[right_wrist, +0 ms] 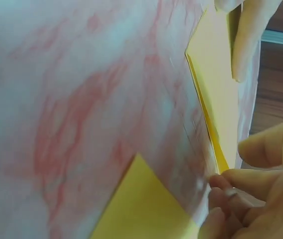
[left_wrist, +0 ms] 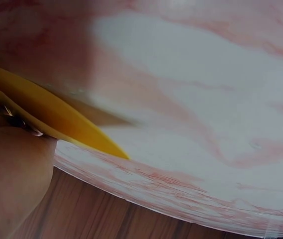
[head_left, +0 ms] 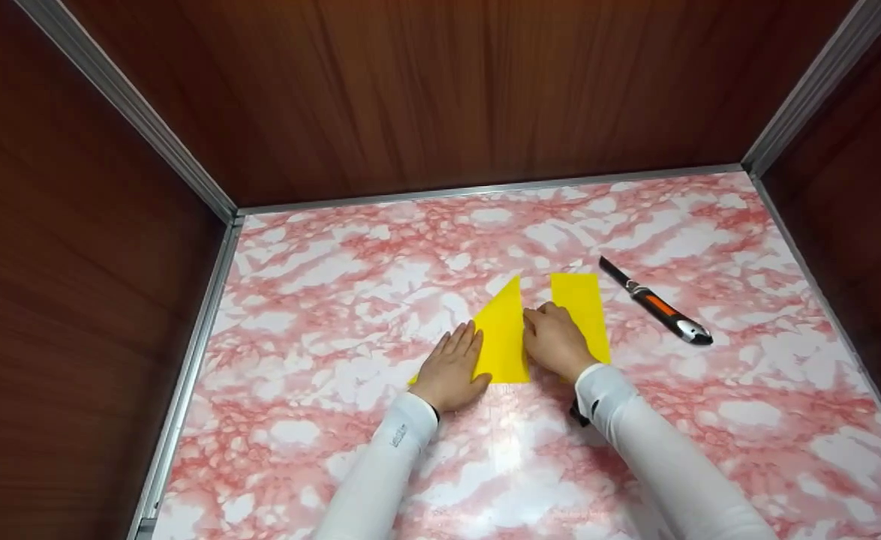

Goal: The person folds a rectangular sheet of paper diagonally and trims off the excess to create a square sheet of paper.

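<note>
A yellow sheet of paper (head_left: 502,345) with a slanted upper left edge lies on the table; in the left wrist view its folded layers (left_wrist: 56,117) bulge apart. My left hand (head_left: 452,367) rests on its left part, fingers extended. At its right edge is my right hand (head_left: 557,337), fingertips touching the paper. In the right wrist view, the right thumb (right_wrist: 263,149) stands apart from the index finger, and the other fingers curl in. Beside and partly behind that hand lies a second yellow paper piece (head_left: 581,304), a strip.
To the right lies a knife-like tool (head_left: 662,306) with a black blade and a black handle with an orange inlay. The table (head_left: 320,300) has a red and white marbled top. Brown wood-look panels (head_left: 425,97) with metal edging enclose its back and sides.
</note>
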Available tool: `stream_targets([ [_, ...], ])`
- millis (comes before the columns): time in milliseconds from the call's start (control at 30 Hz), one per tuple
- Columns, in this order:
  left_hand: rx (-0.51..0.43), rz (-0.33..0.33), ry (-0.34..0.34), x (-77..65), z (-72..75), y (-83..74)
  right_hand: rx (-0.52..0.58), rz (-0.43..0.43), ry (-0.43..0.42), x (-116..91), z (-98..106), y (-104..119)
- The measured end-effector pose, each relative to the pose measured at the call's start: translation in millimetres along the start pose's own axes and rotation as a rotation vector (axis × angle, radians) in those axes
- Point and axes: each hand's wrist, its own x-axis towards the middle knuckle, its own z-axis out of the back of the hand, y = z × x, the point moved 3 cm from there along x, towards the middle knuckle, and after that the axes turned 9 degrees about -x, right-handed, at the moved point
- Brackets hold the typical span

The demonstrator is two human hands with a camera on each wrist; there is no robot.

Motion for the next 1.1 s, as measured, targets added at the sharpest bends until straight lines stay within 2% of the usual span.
stream_targets([
  [67, 0.003, 0.000, 0.006, 0.7, -1.1, 0.4, 0.030, -0.013, -0.014, 1.6, -1.8, 0.9],
  [133, 0.005, 0.001, 0.009, 1.3, -2.3, 1.4, 0.111, -0.039, -0.019, 3.5, -3.4, 0.6],
  [233, -0.001, -0.002, 0.012, 1.6, -3.0, 3.1, 0.349, -0.122, 0.011, 6.1, -6.9, -1.1],
  [333, -0.017, -0.008, 0.015, 1.5, -3.2, 3.9, 0.619, -0.242, 0.058, 7.9, -12.0, -3.2],
  [400, -0.027, -0.009, 0.021, 1.4, -3.7, 4.5, 0.738, -0.313, 0.077, 9.1, -15.5, -3.9],
  [533, -0.054, -0.016, 0.023, 0.3, -3.6, 5.7, 0.821, -0.377, 0.083, 11.7, -19.7, -3.2],
  [667, -0.142, -0.027, 0.013, -1.6, -1.6, 8.0, 0.838, -0.380, 0.072, 12.9, -17.4, -0.1],
  [767, -0.296, -0.013, -0.023, -3.2, 2.9, 11.3, 0.890, -0.374, 0.068, 11.5, -11.3, 2.9],
  [1000, -0.809, 0.094, -0.156, -2.4, 25.7, 17.1, 1.050, -0.277, -0.031, 5.1, 17.1, 13.4],
  [1100, -1.043, 0.149, -0.162, -2.3, 34.8, 16.5, 1.169, -0.241, -0.049, 2.4, 28.8, 18.0],
])
